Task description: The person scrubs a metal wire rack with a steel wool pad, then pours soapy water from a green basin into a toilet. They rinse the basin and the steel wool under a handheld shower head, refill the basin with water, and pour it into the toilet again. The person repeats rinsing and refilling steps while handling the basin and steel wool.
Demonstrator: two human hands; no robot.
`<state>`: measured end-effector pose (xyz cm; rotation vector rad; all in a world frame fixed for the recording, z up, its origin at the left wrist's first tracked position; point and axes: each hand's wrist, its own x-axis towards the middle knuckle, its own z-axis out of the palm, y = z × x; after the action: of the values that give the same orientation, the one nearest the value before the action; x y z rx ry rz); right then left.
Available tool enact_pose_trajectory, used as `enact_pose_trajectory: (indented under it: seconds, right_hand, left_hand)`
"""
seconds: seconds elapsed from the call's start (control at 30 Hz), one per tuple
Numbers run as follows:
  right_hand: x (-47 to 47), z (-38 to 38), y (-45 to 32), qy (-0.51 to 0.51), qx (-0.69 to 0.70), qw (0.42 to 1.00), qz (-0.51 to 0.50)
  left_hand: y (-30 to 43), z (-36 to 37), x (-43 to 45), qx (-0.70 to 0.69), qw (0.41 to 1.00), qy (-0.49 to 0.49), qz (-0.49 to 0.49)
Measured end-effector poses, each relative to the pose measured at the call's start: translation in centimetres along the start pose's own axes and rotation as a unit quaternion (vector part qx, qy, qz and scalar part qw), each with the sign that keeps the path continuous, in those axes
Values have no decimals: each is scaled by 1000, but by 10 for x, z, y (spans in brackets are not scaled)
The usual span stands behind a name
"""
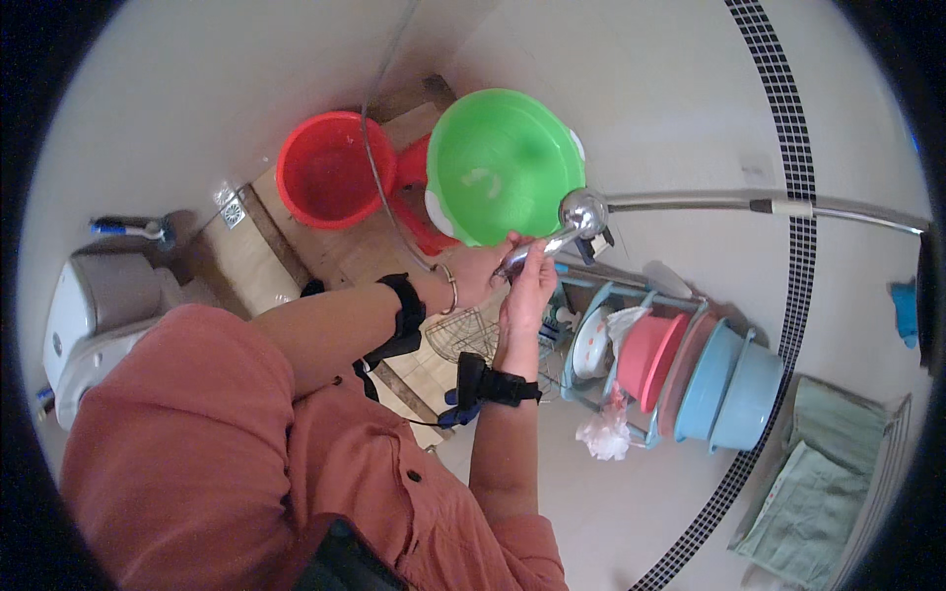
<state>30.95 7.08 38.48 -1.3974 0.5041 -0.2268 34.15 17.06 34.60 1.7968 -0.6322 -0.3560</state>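
Observation:
My right hand [526, 299] is wrapped around the chrome handle of a hand shower head [584, 213], whose round head lies over the right rim of a green plastic basin [495, 159]. Against the handle's lower end and close to the basin's near rim is my left hand [480, 275], with a bracelet at its wrist; its grip is partly hidden. The metal shower hose [373, 159] hangs past a red plastic bucket [332, 173] and runs behind my left wrist. Below the green basin, part of a red plastic object [421, 225] shows. Black straps circle both forearms.
A light blue rack [643, 428] on the right holds pink basins [650, 358] and blue basins [746, 391]. Wire racks [462, 336] stand below my hands. A white toilet [103, 354] is at the left; a metal rail [680, 203] runs along the right wall.

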Motion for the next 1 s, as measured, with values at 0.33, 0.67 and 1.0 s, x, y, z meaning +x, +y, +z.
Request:
enact_pose_trajectory:
  seconds: [0.33, 0.67, 1.0]
  right_hand:
    - [23, -90, 111, 69, 71, 952, 288]
    - [83, -59, 183, -22, 319, 910, 262]
    - [75, -71, 158, 12, 179, 971, 158]
  left_hand:
    - [-28, -73, -3, 46, 980, 159, -110]
    - [-60, -106, -45, 32, 967, 216, -131]
    - [-54, -135, -54, 28, 964, 227, -136]
